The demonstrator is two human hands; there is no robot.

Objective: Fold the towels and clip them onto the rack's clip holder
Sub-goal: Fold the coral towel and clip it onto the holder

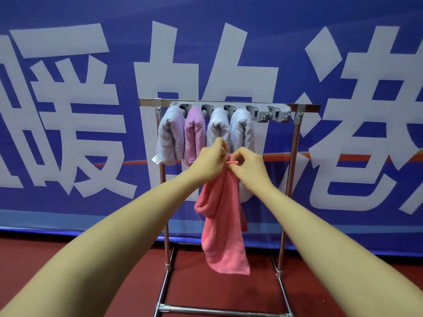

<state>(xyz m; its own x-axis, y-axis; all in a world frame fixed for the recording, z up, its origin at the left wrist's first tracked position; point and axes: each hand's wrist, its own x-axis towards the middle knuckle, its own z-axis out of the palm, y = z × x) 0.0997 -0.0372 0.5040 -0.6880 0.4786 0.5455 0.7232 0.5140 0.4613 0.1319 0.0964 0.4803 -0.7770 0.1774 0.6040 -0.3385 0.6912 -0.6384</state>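
At frame centre, four folded towels (170, 133) hang from the grey clip holder (258, 110) on the steel rack (295, 133). Just below, your left hand (211, 160) and right hand (248, 167) both pinch the top edge of the pink towel (223, 225), which dangles between the rack's legs.

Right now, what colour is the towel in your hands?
Coral pink, plain, no pattern. The towel hangs from both hands, clearest in the head view.

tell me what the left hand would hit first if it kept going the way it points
Probably the third hanging towel: the left hand, pinching the pink towel, points up and away toward it. Depth is unclear.
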